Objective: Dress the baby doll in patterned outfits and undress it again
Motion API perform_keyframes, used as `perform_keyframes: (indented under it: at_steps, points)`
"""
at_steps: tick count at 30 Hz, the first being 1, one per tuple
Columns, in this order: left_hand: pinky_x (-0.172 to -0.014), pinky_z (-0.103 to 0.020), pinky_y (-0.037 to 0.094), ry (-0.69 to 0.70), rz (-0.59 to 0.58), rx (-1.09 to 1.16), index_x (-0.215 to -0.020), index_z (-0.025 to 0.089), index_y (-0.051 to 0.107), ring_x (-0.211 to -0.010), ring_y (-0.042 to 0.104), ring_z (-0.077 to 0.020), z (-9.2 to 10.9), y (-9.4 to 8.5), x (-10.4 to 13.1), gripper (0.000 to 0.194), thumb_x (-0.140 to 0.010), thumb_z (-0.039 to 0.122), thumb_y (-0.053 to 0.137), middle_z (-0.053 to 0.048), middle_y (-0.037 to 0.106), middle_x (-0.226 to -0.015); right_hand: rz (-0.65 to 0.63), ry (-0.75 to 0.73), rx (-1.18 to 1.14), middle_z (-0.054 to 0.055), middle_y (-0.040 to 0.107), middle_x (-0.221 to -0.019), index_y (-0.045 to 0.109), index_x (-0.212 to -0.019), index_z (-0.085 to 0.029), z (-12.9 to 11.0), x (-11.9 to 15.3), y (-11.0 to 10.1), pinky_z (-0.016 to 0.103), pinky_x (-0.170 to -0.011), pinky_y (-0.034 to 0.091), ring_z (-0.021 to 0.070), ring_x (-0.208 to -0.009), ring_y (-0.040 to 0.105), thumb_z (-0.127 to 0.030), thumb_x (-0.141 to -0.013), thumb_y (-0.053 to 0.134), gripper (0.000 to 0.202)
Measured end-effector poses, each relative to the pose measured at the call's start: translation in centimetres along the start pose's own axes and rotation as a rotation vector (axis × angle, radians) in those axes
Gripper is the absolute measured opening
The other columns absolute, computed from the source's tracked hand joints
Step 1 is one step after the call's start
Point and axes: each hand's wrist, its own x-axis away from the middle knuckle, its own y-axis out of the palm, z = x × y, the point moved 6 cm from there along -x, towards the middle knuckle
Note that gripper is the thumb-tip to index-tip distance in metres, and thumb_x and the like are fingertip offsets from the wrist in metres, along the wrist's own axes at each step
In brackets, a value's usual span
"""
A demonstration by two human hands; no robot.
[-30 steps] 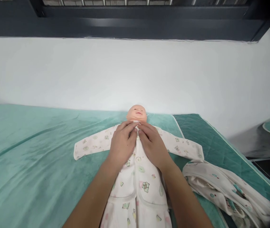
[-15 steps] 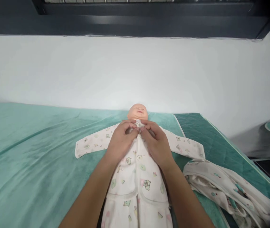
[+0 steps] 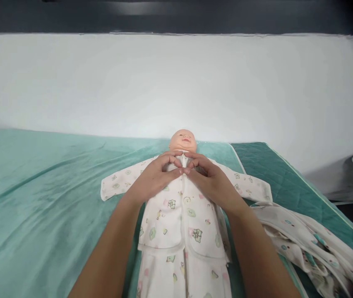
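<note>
A doll (image 3: 183, 141) lies on its back, head towards the wall, dressed in a white printed baby jacket (image 3: 166, 221) with its sleeves spread out to both sides. White printed trousers (image 3: 160, 273) cover its legs below the jacket hem. At the upper chest my left hand (image 3: 156, 176) pinches the jacket's front edge between thumb and fingers. Facing it, my right hand (image 3: 210, 178) grips the opposite front edge, the two thumbs nearly meeting on the centre line. The fastening between my fingertips is partly hidden. A round button (image 3: 187, 199) shows lower down the front.
Beneath the doll a light green sheet (image 3: 55, 198) lies over a darker green quilted mat (image 3: 269, 169). A crumpled white printed garment (image 3: 300, 231) rests at the right, near the jacket's sleeve. Behind stands a white wall (image 3: 133, 87) with a dark beam (image 3: 176, 16) above.
The view has tilted down and shifted slightly. My hands stay at the upper chest, their thumbs now closer together on the jacket's centre line and the fingers covering the top button.
</note>
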Motion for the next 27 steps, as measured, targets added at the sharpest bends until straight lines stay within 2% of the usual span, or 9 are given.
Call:
perform_keyframes:
  at_steps: [4,10,14,17,21,24,27]
  points:
    - [-0.101,-0.04,0.047,0.003,0.018,0.005,-0.08,0.024,0.064,-0.125,0.054,-0.0241,0.0,0.1,-0.1,0.017,-0.089,0.036,0.056,-0.001,0.052,-0.143,0.002,0.001,0.015,-0.002,0.053,-0.141,0.066,-0.077,-0.027,-0.1,0.0,0.1,0.043,-0.097,0.046,0.0269,-0.127,0.049,-0.041,-0.084,0.063,0.017]
    - [-0.08,-0.033,0.054,-0.03,-0.023,-0.017,-0.08,0.025,0.069,-0.115,0.059,-0.0237,0.0,0.3,0.0,0.024,-0.089,0.042,0.054,0.001,0.049,-0.146,-0.027,-0.003,-0.025,-0.001,0.053,-0.143,0.069,-0.081,-0.027,0.5,-0.2,-0.2,0.045,-0.102,0.041,0.0275,-0.132,0.047,-0.039,-0.085,0.063,0.014]
    - [-0.087,-0.033,0.052,-0.002,-0.038,0.002,-0.079,0.026,0.07,-0.125,0.053,-0.0244,0.1,0.3,0.0,0.017,-0.085,0.038,0.06,0.001,0.048,-0.146,-0.045,-0.039,-0.086,-0.001,0.053,-0.142,0.068,-0.08,-0.026,0.6,-0.3,-0.1,0.045,-0.106,0.037,0.0264,-0.134,0.044,-0.037,-0.086,0.062,0.013]
    - [-0.083,-0.032,0.052,0.002,-0.045,0.035,-0.079,0.025,0.069,-0.123,0.054,-0.0237,0.0,0.3,0.0,0.015,-0.084,0.036,0.06,0.0,0.048,-0.146,-0.044,-0.034,-0.104,-0.001,0.052,-0.143,0.067,-0.08,-0.026,0.9,-0.3,0.0,0.043,-0.105,0.038,0.0261,-0.133,0.045,-0.038,-0.085,0.063,0.014]
    - [-0.064,-0.028,0.05,-0.041,-0.033,0.055,-0.078,0.025,0.069,-0.108,0.061,-0.0213,-0.2,0.4,0.1,0.016,-0.084,0.036,0.06,0.002,0.048,-0.146,-0.02,-0.017,-0.093,-0.001,0.053,-0.142,0.067,-0.081,-0.026,1.0,-0.4,-0.1,0.043,-0.103,0.039,0.0257,-0.129,0.048,-0.038,-0.085,0.062,0.013]
    - [-0.054,-0.025,0.045,-0.072,-0.016,0.094,-0.077,0.026,0.068,-0.105,0.062,-0.0205,-0.3,0.5,0.1,0.016,-0.084,0.036,0.058,0.005,0.049,-0.145,0.003,-0.01,-0.059,-0.001,0.054,-0.141,0.067,-0.08,-0.025,0.7,-0.3,-0.1,0.041,-0.1,0.042,0.0245,-0.123,0.053,-0.036,-0.084,0.062,0.013]
    - [-0.059,-0.025,0.049,-0.078,-0.005,0.12,-0.075,0.027,0.068,-0.112,0.06,-0.0216,-0.3,0.7,0.1,0.016,-0.085,0.036,0.058,0.008,0.048,-0.146,0.023,-0.01,-0.027,-0.001,0.055,-0.139,0.067,-0.077,-0.025,0.1,-0.2,0.0,0.041,-0.094,0.048,0.0232,-0.113,0.059,-0.035,-0.083,0.061,0.013]
